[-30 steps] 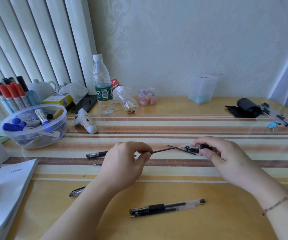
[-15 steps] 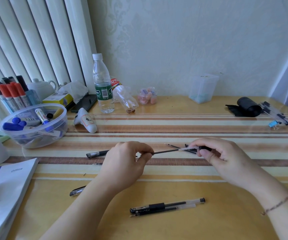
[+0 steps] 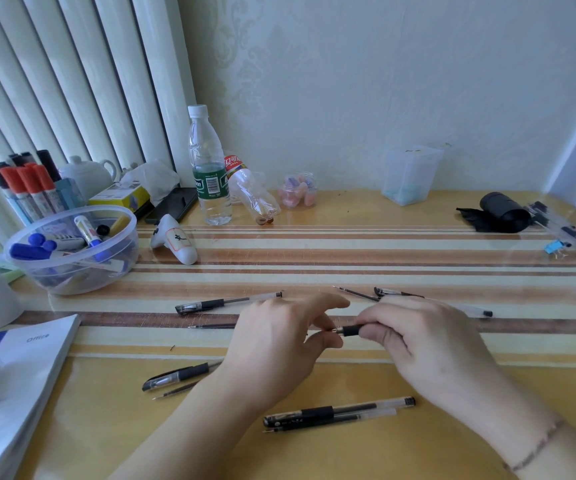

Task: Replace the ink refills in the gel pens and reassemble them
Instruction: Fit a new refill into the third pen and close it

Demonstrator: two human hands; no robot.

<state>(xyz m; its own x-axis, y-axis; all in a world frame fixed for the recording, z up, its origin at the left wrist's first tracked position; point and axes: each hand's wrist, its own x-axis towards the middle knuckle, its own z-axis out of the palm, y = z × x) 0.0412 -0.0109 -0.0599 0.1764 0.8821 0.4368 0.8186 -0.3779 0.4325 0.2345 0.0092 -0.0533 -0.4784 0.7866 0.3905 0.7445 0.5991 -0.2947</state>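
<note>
My right hand (image 3: 428,341) grips a gel pen (image 3: 352,330) by its black rubber grip, with the metal tip pointing left. The thumb and fingers of my left hand (image 3: 279,344) pinch at that tip. The rest of the barrel is hidden inside my right hand. A capped pen (image 3: 227,303) and a loose refill (image 3: 210,326) lie left of my hands. Another pen (image 3: 175,375) lies by my left forearm with a thin refill (image 3: 175,393) beside it. A further pen (image 3: 338,410) lies near the front edge. Behind my right hand lie a refill (image 3: 355,293) and a clear barrel (image 3: 477,310).
A clear bowl of markers (image 3: 71,251) stands at the left, with a water bottle (image 3: 208,174) and a crushed bottle (image 3: 255,199) behind. A booklet (image 3: 19,375) lies at the near left. A black roll (image 3: 501,211) and more pens (image 3: 560,226) sit far right.
The long refill that stretched between my hands is no longer visible. My hands have come close together and moved nearer to me, with my left fingers now at the pen's tip.
</note>
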